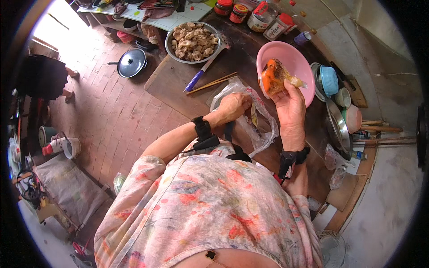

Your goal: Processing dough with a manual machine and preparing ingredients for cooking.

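Observation:
My right hand holds up a small clear-and-orange plastic packet, with dark and yellowish contents, by its narrow end. Behind the packet lies a pink plastic basin. My left hand is curled inside the mouth of a thin clear plastic bag; what its fingers grip is hidden. Something with a yellowish wrapper shows in the bag. Beyond my left hand, a pair of wooden chopsticks and a knife with a blue handle rest on the wooden table, the knife's far end by a metal bowl of chopped meat pieces.
Red-lidded jars and bottles line the table's back. Stacked bowls, a blue plastic basket and a metal basin stand at right. A lidded pan is beyond the table's left edge, above the brick floor.

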A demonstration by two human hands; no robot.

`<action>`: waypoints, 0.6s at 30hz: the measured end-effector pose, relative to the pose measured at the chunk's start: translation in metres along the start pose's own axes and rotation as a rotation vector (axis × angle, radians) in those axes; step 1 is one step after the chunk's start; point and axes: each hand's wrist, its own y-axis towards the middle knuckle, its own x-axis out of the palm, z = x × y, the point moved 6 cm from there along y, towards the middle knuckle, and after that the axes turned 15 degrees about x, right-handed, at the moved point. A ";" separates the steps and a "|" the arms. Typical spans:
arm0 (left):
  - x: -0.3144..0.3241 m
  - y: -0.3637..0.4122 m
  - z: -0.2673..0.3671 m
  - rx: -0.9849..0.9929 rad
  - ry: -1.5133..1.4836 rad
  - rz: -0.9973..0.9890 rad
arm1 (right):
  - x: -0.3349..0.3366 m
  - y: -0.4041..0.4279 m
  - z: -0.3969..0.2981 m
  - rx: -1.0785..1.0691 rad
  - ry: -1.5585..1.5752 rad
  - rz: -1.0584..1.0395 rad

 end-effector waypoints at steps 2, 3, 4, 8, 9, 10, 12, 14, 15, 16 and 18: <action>-0.001 0.001 0.004 -0.011 -0.014 -0.033 | 0.002 -0.003 0.000 -0.024 -0.007 0.049; 0.001 0.001 0.004 -0.025 -0.022 -0.065 | 0.000 -0.004 0.000 -0.029 -0.007 0.054; 0.002 0.001 0.005 -0.019 -0.025 -0.070 | -0.004 -0.004 0.000 -0.037 -0.018 0.057; 0.007 0.003 0.003 -0.060 -0.021 -0.115 | -0.011 -0.014 0.000 -0.097 -0.044 0.097; 0.008 0.005 0.001 -0.063 0.019 -0.121 | -0.013 -0.017 -0.001 -0.102 -0.035 0.107; 0.009 0.008 -0.001 -0.058 0.018 -0.136 | -0.015 -0.020 -0.006 -0.150 -0.087 0.110; 0.011 0.011 -0.001 0.031 0.019 -0.116 | -0.025 -0.031 -0.010 -0.192 -0.124 0.131; 0.011 0.014 0.000 0.037 0.020 -0.169 | -0.040 -0.041 -0.018 -0.260 -0.208 0.229; 0.010 0.015 0.002 0.001 0.000 -0.228 | -0.044 -0.047 -0.021 -0.284 -0.247 0.249; 0.011 0.014 0.002 -0.035 -0.019 -0.286 | -0.049 -0.051 -0.019 -0.287 -0.236 0.260; 0.012 0.017 0.004 -0.006 -0.033 -0.289 | -0.054 -0.058 -0.015 -0.259 -0.220 0.223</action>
